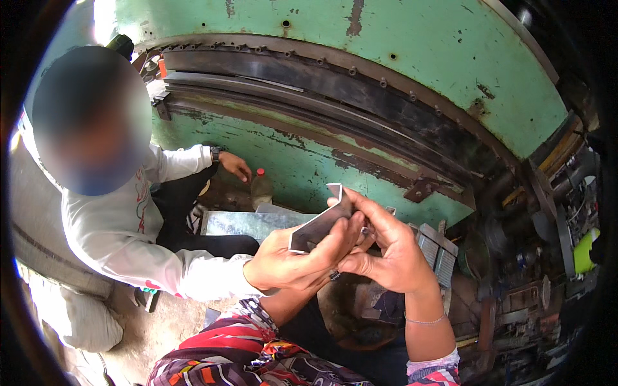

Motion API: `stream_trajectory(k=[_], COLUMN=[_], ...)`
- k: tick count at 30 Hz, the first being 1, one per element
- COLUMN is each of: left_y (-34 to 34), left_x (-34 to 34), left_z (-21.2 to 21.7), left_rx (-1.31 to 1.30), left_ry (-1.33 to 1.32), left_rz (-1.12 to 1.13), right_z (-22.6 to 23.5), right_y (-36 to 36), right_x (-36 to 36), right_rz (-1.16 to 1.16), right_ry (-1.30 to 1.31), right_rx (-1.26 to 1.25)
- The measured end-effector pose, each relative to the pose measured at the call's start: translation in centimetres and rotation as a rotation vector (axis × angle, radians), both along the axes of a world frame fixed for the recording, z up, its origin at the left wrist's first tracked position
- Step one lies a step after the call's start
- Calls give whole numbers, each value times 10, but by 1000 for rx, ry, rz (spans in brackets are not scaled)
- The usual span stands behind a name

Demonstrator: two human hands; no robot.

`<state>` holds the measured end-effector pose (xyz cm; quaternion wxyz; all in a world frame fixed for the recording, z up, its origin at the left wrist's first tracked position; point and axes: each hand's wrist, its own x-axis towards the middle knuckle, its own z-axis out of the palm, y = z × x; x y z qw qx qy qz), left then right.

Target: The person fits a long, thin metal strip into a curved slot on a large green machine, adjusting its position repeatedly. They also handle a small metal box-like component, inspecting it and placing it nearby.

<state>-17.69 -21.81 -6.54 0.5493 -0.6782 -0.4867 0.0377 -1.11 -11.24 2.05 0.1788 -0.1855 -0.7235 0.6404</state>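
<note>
While a co-worker's white-sleeved hand (280, 260) stands in the way, covering most of the left hand (320, 283), whose grip cannot be told, the right hand (393, 251) grasps one end of a bent grey metal strip (317, 226), raised between both people. Beyond are a clear red-capped bottle (261, 188), a shiny rectangular metal sheet (241, 223) and a large scuffed green metal machine (438, 71); bare, stained floor (151, 325) lies below.
</note>
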Motion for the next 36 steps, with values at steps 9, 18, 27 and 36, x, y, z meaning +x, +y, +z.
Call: stream_trajectory(k=[9, 18, 27, 36], left_y=[14, 70, 71, 72], left_x=[-3, 100, 128, 132], left_z=[40, -143, -176, -177], left_rx=[-15, -922, -761, -731], left_ry=[-255, -2505, -2360, -2698], left_rz=[-496, -295, -603, -597], right_z=[-10, -5, -89, -92], right_y=[38, 50, 57, 43], right_x=[42, 87, 121, 109], right_rz=[186, -367, -386, -622], right_ry=[138, 214, 258, 250], right_rx=[-345, -201, -425, -201])
